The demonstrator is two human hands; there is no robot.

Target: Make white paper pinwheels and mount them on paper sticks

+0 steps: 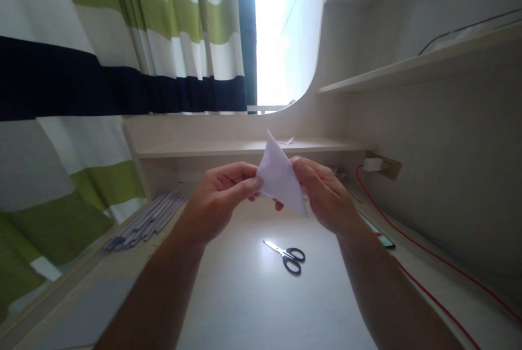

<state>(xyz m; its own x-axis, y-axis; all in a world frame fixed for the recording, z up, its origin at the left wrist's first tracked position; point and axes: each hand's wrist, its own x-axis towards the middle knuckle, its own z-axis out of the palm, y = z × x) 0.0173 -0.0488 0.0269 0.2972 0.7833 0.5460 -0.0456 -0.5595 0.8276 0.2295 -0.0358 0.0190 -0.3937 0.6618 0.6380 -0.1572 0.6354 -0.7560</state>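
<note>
A white sheet of paper folded into a triangle (279, 177) is held up above the desk between both hands. My left hand (222, 195) pinches its left corner, thumb in front and fingers behind. Along its right edge, my right hand (322, 187) grips with the thumb and bent fingers; one fingertip shows below the paper. Below the hands, a pair of scissors (286, 255) with black handles lies on the desk, blades pointing to the upper left. Neither hand touches the scissors.
Several rolled paper sticks (149, 219) lie at the left. A grey-white sheet (89, 312) rests at the near left. On the right, a phone (379, 233) lies beside a red cable (416, 241) from a white charger (372, 164). A low shelf (212, 149) spans the back.
</note>
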